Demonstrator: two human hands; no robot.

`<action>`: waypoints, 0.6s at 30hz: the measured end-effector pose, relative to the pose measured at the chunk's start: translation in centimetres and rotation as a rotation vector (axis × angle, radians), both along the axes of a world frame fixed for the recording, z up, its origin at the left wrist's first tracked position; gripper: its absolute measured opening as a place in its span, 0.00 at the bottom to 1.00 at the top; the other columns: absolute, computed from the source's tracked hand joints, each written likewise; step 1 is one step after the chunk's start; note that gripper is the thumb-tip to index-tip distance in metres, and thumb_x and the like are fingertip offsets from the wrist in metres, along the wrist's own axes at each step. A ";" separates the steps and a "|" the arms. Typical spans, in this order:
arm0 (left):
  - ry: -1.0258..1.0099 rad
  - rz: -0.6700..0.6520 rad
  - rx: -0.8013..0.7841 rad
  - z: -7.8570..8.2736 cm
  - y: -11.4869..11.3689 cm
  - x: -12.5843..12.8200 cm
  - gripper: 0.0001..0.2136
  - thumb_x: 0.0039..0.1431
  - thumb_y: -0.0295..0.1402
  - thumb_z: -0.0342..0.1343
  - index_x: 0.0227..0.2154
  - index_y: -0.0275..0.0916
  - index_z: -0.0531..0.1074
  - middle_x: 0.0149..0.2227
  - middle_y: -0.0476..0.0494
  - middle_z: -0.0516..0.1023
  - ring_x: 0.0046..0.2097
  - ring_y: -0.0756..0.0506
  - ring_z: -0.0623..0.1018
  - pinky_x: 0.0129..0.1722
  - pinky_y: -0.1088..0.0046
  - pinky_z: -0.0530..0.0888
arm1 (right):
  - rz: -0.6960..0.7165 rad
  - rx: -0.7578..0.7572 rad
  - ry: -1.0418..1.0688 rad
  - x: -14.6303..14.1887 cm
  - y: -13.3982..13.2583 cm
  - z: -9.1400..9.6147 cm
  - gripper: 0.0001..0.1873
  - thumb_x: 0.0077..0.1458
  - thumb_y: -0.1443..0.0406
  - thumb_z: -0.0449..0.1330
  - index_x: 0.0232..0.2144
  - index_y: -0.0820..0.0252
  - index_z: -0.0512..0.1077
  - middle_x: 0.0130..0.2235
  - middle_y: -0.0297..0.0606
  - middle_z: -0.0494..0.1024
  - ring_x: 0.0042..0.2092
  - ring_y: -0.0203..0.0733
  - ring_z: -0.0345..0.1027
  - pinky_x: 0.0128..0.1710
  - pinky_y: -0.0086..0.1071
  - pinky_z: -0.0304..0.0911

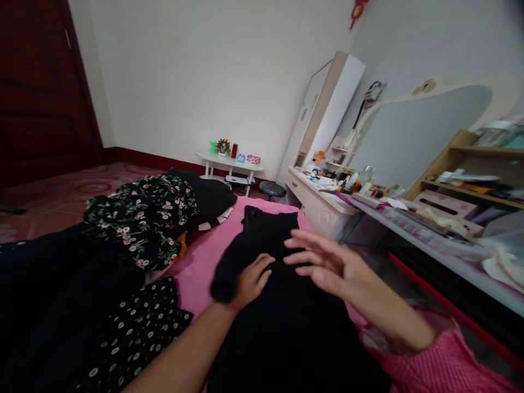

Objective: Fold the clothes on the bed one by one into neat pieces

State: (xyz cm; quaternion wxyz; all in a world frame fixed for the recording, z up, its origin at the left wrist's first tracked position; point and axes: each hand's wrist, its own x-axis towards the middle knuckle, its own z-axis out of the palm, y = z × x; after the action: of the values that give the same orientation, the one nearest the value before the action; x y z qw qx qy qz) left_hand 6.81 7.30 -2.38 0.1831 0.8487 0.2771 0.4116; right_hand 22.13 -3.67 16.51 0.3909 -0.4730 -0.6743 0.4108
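A black long-sleeved garment [282, 327] lies spread on a pink cover [200, 273] in front of me. My left hand [254, 281] rests on the upper part of it, fingers slightly bent and apart, with no cloth visibly pinched. A black sleeve [225, 270], blurred by motion, lies folded beside my left wrist. Over the garment's right side my right hand [327, 265] hovers with its fingers spread, holding nothing. The collar end [270, 217] of the garment points away from me.
Floral black clothing [143, 218] and a white-dotted black piece [139, 322] are heaped at left. A dressing table [323, 196] with bottles and a mirror [426, 125] stands at right. Farther back are a stool [272, 189] and a small white table [229, 161].
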 end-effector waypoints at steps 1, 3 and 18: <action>-0.007 0.015 0.003 0.0 0.0 -0.1 0.16 0.61 0.26 0.48 0.51 0.43 0.67 0.52 0.44 0.70 0.52 0.47 0.71 0.53 0.70 0.69 | 0.043 -0.006 -0.101 -0.2 -0.7 -1.0 0.26 0.53 0.55 0.62 0.54 0.52 0.67 0.55 0.42 0.70 0.53 0.44 0.67 0.53 0.40 0.64; -0.007 0.071 0.013 -0.1 0.2 -0.3 0.17 0.60 0.24 0.47 0.51 0.43 0.67 0.54 0.44 0.67 0.54 0.47 0.70 0.54 0.70 0.68 | -0.016 -0.013 -0.312 1.5 -1.8 -4.2 0.21 0.55 0.55 0.59 0.49 0.55 0.71 0.55 0.43 0.70 0.55 0.45 0.65 0.57 0.41 0.59; 0.572 0.559 -0.089 1.0 4.6 -0.4 0.23 0.60 0.23 0.45 0.56 0.48 0.66 0.48 0.40 0.73 0.45 0.42 0.75 0.41 0.66 0.72 | -0.484 -0.066 -0.512 12.7 -5.9 -16.5 0.26 0.49 0.56 0.59 0.49 0.62 0.72 0.51 0.46 0.75 0.53 0.51 0.68 0.57 0.41 0.60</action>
State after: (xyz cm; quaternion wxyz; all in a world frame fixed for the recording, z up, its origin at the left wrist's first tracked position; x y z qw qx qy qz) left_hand 6.40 11.86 -1.42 0.0159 0.8121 0.5547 0.1801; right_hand 34.82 -9.55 0.02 0.2799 -0.7189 -0.6054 0.1960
